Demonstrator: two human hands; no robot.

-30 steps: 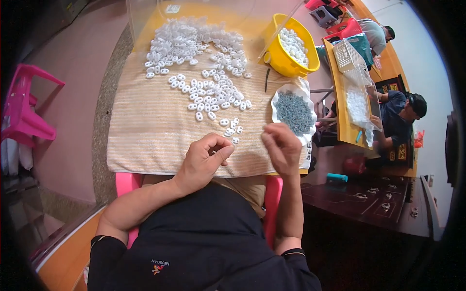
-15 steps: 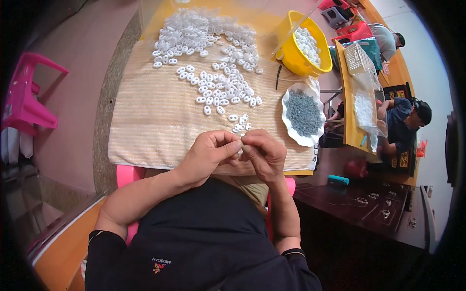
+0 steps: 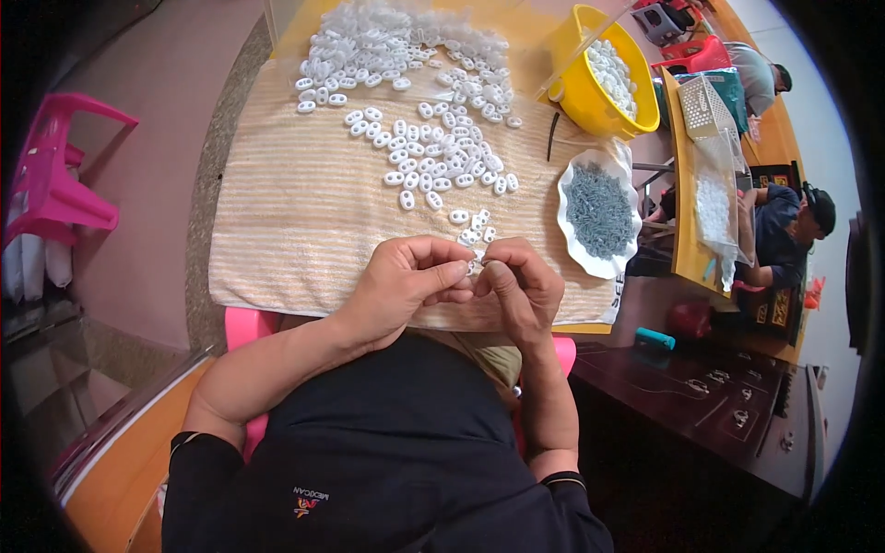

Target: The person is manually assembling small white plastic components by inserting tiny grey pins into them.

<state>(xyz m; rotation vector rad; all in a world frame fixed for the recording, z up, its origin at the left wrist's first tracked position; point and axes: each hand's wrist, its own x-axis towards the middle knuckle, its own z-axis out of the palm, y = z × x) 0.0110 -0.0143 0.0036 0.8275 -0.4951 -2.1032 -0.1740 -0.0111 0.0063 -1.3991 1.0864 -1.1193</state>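
Observation:
My left hand (image 3: 407, 281) and my right hand (image 3: 525, 288) meet over the front of the towel, their fingertips almost touching. Thumb and forefinger of the left pinch what looks like a small white oval piece with two holes (image 3: 475, 267), partly covered by the fingers. The right thumb and forefinger are pressed together beside it; whatever they grip is too small to make out. Just beyond the fingertips lie a few loose white two-hole pieces (image 3: 459, 217). Farther off are a scattered group (image 3: 433, 157) and a dense heap (image 3: 359, 46) of the same pieces.
A striped beige towel (image 3: 286, 212) covers the table. To the right, a scalloped white dish (image 3: 570, 241) holds small grey-blue sticks. Behind it stand a thin black strip (image 3: 552, 136) and a yellow tub (image 3: 576, 106) of white pieces. Another person (image 3: 784, 226) sits at a neighbouring table.
My view has shifted slightly, so the table things appear farther right. My fingertips have drawn a little apart, showing a bit of white between them.

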